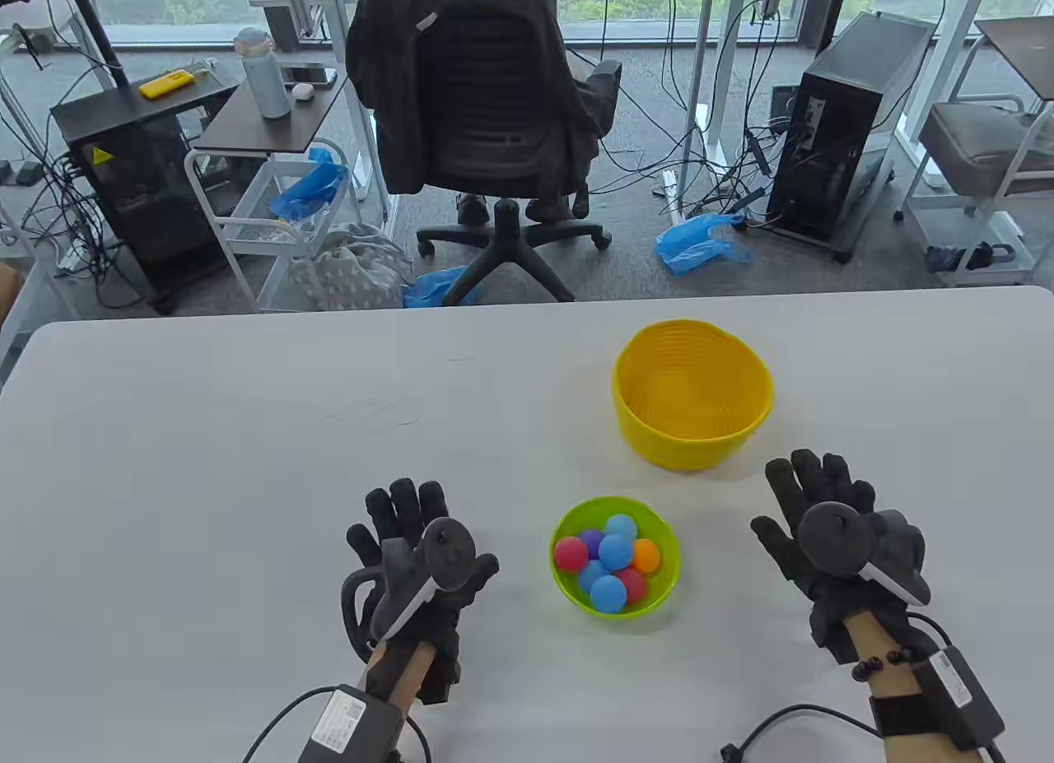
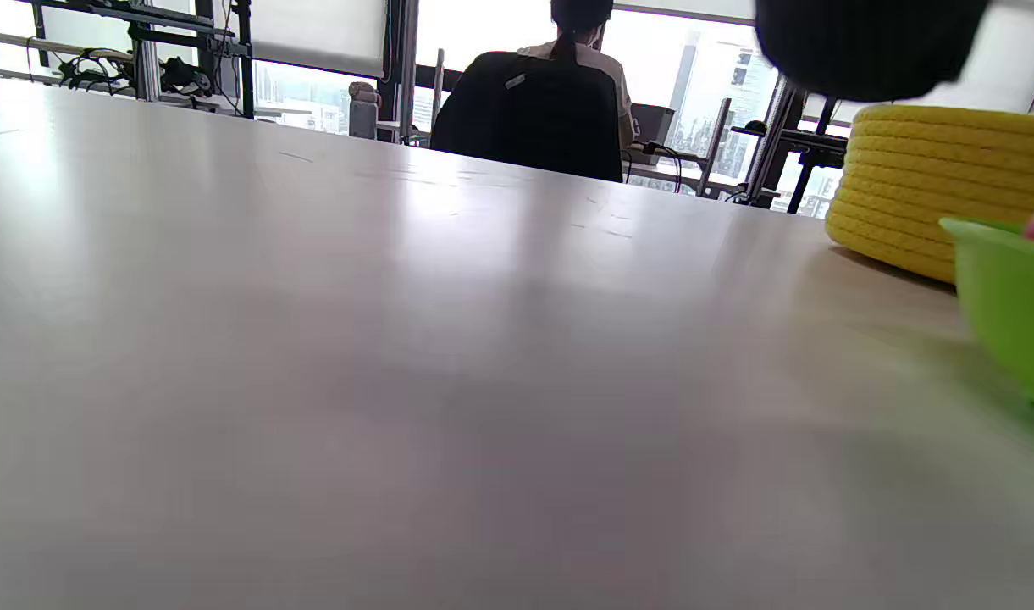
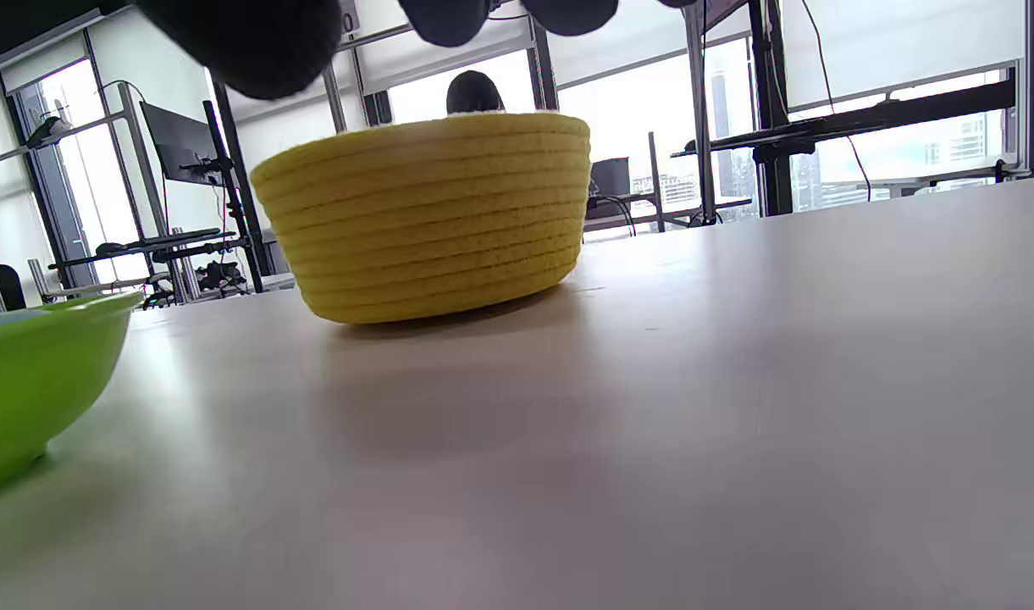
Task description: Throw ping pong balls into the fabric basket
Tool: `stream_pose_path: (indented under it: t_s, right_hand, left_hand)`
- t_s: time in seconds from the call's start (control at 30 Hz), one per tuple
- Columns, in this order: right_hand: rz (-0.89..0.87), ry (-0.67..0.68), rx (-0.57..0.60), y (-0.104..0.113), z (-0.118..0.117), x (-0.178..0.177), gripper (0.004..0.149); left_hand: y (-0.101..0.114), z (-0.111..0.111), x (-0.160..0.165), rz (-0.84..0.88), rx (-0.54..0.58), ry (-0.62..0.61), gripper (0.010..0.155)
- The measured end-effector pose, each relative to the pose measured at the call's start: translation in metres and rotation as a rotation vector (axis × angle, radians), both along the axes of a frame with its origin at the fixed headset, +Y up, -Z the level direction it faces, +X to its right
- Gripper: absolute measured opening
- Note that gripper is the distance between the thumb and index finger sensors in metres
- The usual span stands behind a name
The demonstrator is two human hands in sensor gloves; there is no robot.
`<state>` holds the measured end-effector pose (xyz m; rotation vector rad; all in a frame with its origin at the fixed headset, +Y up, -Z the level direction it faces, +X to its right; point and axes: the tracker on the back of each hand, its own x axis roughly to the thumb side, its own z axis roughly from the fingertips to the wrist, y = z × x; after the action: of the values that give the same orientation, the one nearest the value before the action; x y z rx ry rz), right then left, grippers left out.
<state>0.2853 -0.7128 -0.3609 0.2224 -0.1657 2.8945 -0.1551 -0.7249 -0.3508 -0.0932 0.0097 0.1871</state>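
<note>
Balls lie heaped in the green bowl, near the front of the white tabletop, blue, red, purple and orange among them; largest of the lot, the tabletop carries all; next the yellow basket stands upright just beyond the bowl, a little to its right, apart from it; the bowl sits between the two hands; the left hand rests flat left of the bowl, fingers spread and holding nothing; the right hand rests flat right of the bowl, near the basket, its fingers spread and empty too.
</note>
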Motion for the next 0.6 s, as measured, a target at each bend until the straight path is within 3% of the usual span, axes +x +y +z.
stream_pose_path:
  t_s: [0.33, 0.6]
  right_hand:
    - [-0.041, -0.006, -0.007, 0.003, 0.005, 0.002, 0.074]
    - [-0.159, 0.072, 0.099, 0.022, 0.016, -0.009, 0.073]
  left_hand:
    - [0.002, 0.002, 0.000, 0.011, 0.020, -0.004, 0.106]
    - [0.002, 0.002, -0.002, 0.022, 0.020, 0.006, 0.106]
